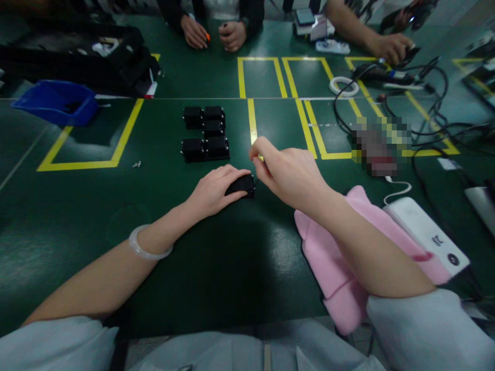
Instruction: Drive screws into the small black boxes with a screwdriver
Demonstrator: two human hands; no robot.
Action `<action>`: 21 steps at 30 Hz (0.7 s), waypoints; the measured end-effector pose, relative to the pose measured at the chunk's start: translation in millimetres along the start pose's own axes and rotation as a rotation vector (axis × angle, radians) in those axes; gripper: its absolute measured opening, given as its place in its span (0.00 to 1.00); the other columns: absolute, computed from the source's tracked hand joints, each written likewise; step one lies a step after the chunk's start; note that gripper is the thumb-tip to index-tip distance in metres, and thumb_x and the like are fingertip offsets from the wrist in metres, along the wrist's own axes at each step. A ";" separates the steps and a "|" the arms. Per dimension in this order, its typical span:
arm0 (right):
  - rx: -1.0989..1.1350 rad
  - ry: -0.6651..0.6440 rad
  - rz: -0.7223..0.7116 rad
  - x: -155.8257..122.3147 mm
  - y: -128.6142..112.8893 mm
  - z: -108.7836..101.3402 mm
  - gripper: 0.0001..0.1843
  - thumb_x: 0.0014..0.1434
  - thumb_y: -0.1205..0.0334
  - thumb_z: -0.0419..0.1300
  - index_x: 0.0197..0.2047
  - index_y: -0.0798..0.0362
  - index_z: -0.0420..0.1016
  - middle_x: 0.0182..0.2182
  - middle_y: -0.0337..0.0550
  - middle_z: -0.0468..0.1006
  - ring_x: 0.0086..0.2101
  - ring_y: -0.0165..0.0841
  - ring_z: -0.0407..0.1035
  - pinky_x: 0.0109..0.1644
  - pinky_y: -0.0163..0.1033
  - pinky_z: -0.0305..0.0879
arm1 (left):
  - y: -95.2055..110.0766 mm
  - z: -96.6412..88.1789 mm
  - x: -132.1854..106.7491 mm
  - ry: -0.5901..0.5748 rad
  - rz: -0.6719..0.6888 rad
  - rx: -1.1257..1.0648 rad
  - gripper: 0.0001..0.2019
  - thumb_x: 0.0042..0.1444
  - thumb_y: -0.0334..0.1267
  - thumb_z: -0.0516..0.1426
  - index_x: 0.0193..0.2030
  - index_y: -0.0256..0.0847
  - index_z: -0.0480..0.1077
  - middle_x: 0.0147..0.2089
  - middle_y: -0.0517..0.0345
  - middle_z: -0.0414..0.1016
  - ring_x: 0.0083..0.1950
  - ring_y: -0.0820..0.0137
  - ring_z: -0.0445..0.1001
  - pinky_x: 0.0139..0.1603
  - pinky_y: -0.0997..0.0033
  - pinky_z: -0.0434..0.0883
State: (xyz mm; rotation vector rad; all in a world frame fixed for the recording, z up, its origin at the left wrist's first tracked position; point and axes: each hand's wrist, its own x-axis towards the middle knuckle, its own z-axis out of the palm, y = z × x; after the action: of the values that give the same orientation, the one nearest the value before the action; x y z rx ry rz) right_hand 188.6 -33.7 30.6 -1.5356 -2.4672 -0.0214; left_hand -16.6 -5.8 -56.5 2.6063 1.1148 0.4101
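Observation:
My left hand (214,189) is closed around a small black block (243,184) with shiny metal bits at its right end, pressed down on the green table (216,268). Right beside that end, my right hand (288,170) is curled with thumb and index finger pinched together. Whatever is between those fingertips is too small and hidden to name. Beyond my left hand stand several similar black blocks (193,148) in a loose cluster, with small metal parts on their sides. Several tiny silver screw-like pieces (137,165) lie to the left.
A pink cloth item (340,268) and a white power bank (427,232) lie by my right forearm. Black cables (444,93) and a white tape ring (344,86) are farther right. A blue bin (58,100) stands left. Across the table are other people's hands (234,36).

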 end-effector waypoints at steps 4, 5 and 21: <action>0.063 0.028 -0.016 0.0 0.0 1.5 0.17 0.67 0.61 0.41 0.54 0.53 0.64 0.27 0.38 0.76 0.26 0.30 0.68 0.28 0.35 0.42 | 0.4 0.0 0.0 0.007 0.003 0.001 0.22 0.63 0.46 0.55 0.62 0.39 0.63 0.51 0.48 0.70 0.50 0.58 0.71 0.50 0.57 0.70; 0.066 0.024 -0.024 -0.1 -0.2 1.5 0.17 0.68 0.60 0.41 0.53 0.53 0.64 0.27 0.38 0.76 0.26 0.30 0.68 0.28 0.35 0.42 | 0.4 0.0 -0.1 0.011 0.005 0.002 0.22 0.63 0.46 0.55 0.62 0.39 0.63 0.51 0.48 0.70 0.50 0.58 0.71 0.51 0.57 0.70; 0.028 -0.024 -0.032 -0.2 0.7 -2.2 0.18 0.69 0.54 0.41 0.49 0.52 0.67 0.27 0.39 0.76 0.25 0.29 0.67 0.28 0.35 0.41 | -0.1 0.5 -0.9 0.006 0.004 -0.004 0.22 0.64 0.46 0.54 0.62 0.40 0.63 0.53 0.48 0.70 0.53 0.58 0.70 0.54 0.56 0.69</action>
State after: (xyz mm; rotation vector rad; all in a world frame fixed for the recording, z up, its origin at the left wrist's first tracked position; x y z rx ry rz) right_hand 189.7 -33.8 32.7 -1.4936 -2.4999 0.0271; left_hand -17.0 -6.5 -57.1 2.6055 1.1103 0.4210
